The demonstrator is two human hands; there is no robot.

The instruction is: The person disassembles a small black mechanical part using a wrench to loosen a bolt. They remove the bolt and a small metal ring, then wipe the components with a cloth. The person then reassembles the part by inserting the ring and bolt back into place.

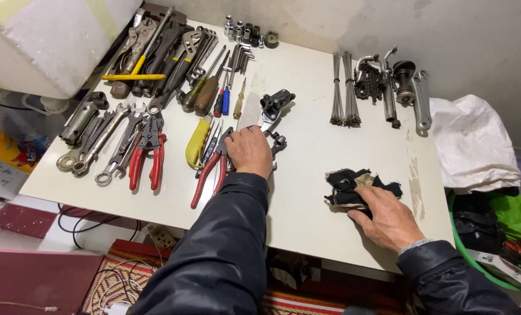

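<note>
On the left of the frame, wrenches and red-handled pliers lie in rows on the white surface. At centre, the left hand rests palm down with fingers curled over small metal parts, beside red-handled cutters; whether it grips anything I cannot tell. Lower right, the right hand lies flat, fingers pressing a black rag. Spokes and a chain lie upper right.

left hand lies palm down, fingers curled, arm stretched forward in dark sleeve; right hand lies flat to its right, closer to the body, fingers bent.
</note>
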